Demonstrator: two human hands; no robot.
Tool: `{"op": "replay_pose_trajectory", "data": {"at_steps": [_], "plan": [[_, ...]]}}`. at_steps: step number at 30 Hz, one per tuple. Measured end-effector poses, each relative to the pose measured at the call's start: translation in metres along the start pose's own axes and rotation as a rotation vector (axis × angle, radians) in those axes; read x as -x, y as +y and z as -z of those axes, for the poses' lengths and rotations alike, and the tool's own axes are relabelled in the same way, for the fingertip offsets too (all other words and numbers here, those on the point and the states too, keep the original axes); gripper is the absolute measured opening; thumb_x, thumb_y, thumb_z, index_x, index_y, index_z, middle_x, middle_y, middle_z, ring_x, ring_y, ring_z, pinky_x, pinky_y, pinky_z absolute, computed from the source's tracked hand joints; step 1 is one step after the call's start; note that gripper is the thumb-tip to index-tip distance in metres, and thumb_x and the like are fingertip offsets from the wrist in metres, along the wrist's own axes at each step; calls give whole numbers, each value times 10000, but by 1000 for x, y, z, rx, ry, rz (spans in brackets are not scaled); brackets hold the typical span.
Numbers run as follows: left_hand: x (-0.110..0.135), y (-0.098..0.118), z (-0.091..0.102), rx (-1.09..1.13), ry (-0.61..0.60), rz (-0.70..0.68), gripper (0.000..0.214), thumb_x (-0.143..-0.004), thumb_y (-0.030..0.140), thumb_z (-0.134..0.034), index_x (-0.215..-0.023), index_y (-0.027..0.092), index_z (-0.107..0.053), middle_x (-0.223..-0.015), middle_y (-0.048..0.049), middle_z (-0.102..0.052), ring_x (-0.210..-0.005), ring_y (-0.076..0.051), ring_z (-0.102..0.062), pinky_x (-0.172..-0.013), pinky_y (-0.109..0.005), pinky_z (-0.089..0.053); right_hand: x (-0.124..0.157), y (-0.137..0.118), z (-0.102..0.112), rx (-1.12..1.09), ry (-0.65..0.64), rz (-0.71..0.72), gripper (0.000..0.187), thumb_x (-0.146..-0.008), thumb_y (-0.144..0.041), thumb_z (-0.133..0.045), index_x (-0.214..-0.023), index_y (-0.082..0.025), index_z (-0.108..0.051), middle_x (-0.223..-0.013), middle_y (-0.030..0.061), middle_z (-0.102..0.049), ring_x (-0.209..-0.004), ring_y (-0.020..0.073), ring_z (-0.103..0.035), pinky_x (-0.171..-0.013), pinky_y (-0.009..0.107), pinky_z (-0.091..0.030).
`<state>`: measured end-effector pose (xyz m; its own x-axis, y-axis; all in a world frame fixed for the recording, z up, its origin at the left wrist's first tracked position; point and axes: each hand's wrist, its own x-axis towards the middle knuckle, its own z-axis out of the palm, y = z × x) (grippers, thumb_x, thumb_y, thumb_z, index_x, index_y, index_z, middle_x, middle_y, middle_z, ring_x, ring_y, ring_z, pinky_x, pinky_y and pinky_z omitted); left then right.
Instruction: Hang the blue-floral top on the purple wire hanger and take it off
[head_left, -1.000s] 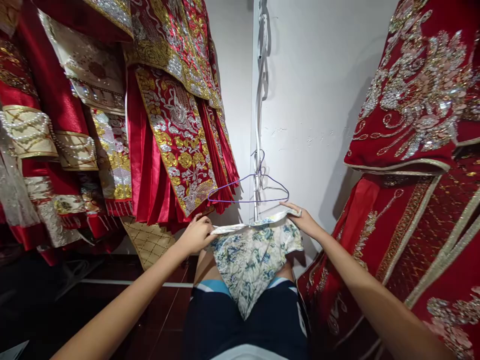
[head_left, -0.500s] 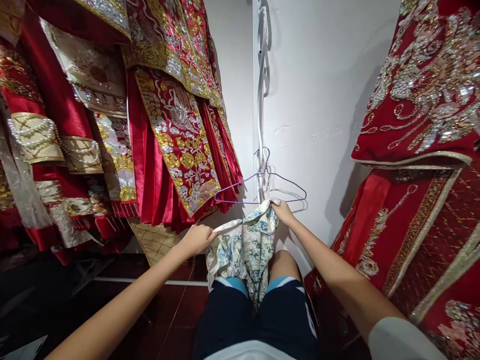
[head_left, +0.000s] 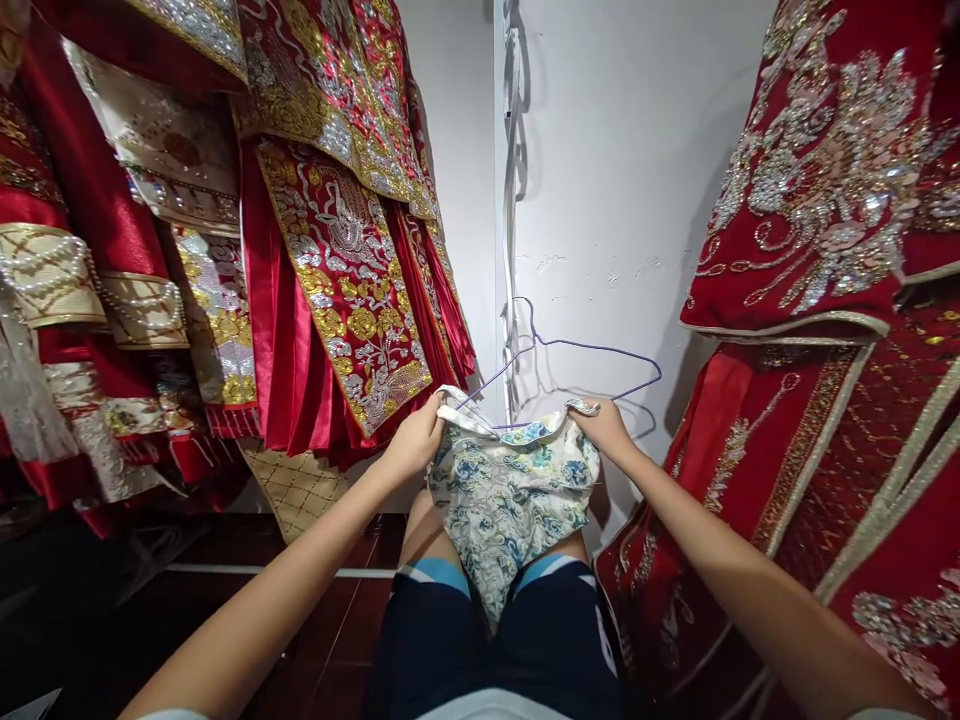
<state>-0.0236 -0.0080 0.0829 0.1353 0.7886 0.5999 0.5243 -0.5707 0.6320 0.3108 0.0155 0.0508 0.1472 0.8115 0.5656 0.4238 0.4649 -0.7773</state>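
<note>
Two bare hands hold a floral garment [head_left: 517, 500] stretched between them, white with blue flowers and touches of green and yellow. The left hand [head_left: 418, 438] is clamped on one end of its pale upper band, and the right hand [head_left: 606, 430] pinches the other end, the two hands well apart. Below the band the cloth hangs in front of the person's legs, narrowing to a point between the thighs of the navy shorts [head_left: 431, 640], which have light blue and white trim at the hems.

Just beyond the band, a purple wire hanger [head_left: 600, 348] hangs tilted near the white wall [head_left: 615, 150]. Its left arm slopes down and drops out of sight at the band near the left hand; whether that end sits inside the garment or behind it, I cannot tell. Its right end sticks out past the right hand, uncovered by the cloth. Part of the bottom bar shows just above the middle of the band. Whether the right hand touches the wire is also unclear.

On the left hang a red jacket [head_left: 352, 95] embroidered in gold and silver and a red pleated skirt [head_left: 289, 370] under it. On the right, a red beaded jacket [head_left: 840, 190] hangs above a red skirt with glittering gold trim [head_left: 814, 450].
</note>
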Motion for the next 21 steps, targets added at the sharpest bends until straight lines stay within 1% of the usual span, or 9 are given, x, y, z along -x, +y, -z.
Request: {"op": "replay_pose_trajectory", "data": {"at_steps": [4, 6, 9, 11, 13, 15, 17, 19, 21], "plan": [[-28, 11, -9, -131, -157, -40, 163, -947, 274, -415, -940, 214, -567, -864, -38, -675, -801, -242, -642, -790, -329, -485, 7, 0, -15, -34, -15, -2, 324, -676, -457, -565, -519, -240, -383, -506, -36, -380, -547, 122, -327, -530, 268, -245], [-39, 20, -15, -126, -139, -81, 176, -928, 232, -376, -941, 207, -550, -911, -46, -685, -866, -235, -650, -839, -344, -492, 10, 2, -24, -43, -23, 2, 325, -689, -463, -552, -527, -239, -382, -507, -36, -382, -538, 122, -333, -527, 266, -258], [-50, 35, -23, -143, -106, -177, 284, -854, 129, -385, -1071, 192, -557, -1107, -86, -702, -1069, -232, -649, -966, -351, -470, 13, 2, -33, -42, -35, 21, 327, -713, -460, -534, -527, -238, -381, -501, -34, -388, -536, 128, -351, -524, 264, -277], [-53, 43, -25, -267, -104, -188, 320, -848, 124, -396, -1106, 196, -571, -1161, -93, -700, -1093, -234, -649, -948, -342, -476, 15, 1, -32, -35, -47, 40, 282, -727, -430, -539, -558, -224, -446, -526, -21, -449, -556, 143, -400, -534, 263, -307], [-53, 46, -24, -426, -87, -136, 259, -881, 172, -400, -1042, 201, -600, -1068, -94, -719, -983, -254, -670, -834, -344, -493, 15, 1, -24, -15, -24, 57, 182, -724, -363, -565, -769, -192, -609, -603, -12, -546, -590, 160, -469, -564, 264, -354], [-53, 45, -20, -526, -62, -94, 223, -911, 224, -392, -949, 203, -610, -959, -94, -715, -892, -269, -665, -748, -344, -473, 13, 5, -9, 34, 60, 61, 511, -704, -295, -593, -1199, -170, -603, -672, -19, -606, -615, 177, -524, -602, 273, -398], [-54, 42, -16, -555, -51, -85, 230, -923, 241, -377, -895, 206, -602, -916, -92, -702, -870, -274, -652, -721, -340, -451, 6, 12, 8, 93, 171, 41, 827, -680, -265, -612, -1472, -152, -399, -709, -21, -631, -644, 193, -561, -639, 289, -433], [-55, 40, -13, -574, -57, -93, 234, -924, 235, -366, -884, 213, -596, -921, -82, -693, -880, -267, -643, -716, -332, -436, -4, 21, 25, 101, 217, 1, 874, -653, -264, -627, -1489, -134, -404, -781, 12, -672, -731, 213, -598, -699, 311, -461], [-56, 37, -12, -587, -61, -104, 238, -926, 235, -359, -901, 219, -595, -953, -77, -685, -907, -263, -637, -717, -325, -428, -14, 28, 39, 65, 187, -45, 686, -634, -278, -626, -1301, -121, -612, -839, 52, -704, -818, 232, -614, -753, 328, -472]]}}
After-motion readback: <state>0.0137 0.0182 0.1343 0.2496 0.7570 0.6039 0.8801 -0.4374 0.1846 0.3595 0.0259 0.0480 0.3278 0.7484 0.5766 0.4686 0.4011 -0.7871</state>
